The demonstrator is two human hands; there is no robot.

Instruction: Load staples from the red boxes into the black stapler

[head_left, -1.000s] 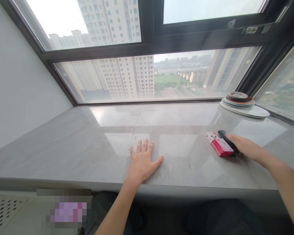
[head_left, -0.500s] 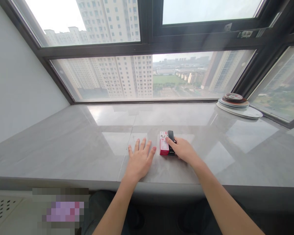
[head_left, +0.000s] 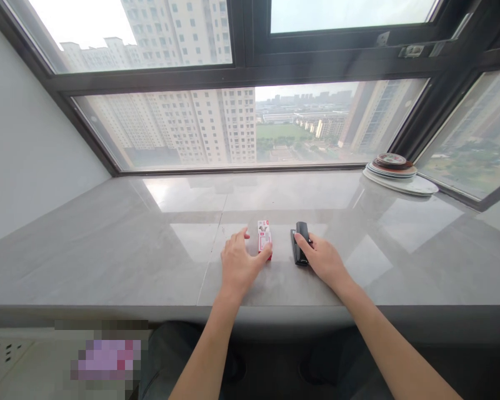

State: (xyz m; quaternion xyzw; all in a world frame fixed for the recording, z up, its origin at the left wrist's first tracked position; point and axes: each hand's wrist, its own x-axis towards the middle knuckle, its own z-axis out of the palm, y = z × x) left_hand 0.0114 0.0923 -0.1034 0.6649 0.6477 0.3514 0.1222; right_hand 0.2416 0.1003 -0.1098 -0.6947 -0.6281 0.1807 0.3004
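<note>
A black stapler (head_left: 301, 244) lies on the grey stone sill, and my right hand (head_left: 325, 260) is closed round its right side with the thumb on top. To its left, apart from it, is a small white and red box (head_left: 264, 233) with printing on its top. My left hand (head_left: 240, 264) is curved beside that box, fingers and thumb apart. The thumb overlaps the box's near right corner, while the fingertips stay a little left of it. The lower part of the box is partly hidden by the thumb.
A stack of round plates or mats (head_left: 394, 169) stands in the far right corner by the window frame (head_left: 241, 75). The sill's front edge (head_left: 316, 314) runs close below my forearms. A white wall (head_left: 33, 133) bounds the left side.
The stapler and box, side by side before, are now apart: the stapler is further right in my right hand, the box further left. My left hand has turned from flat to curved beside the box.
</note>
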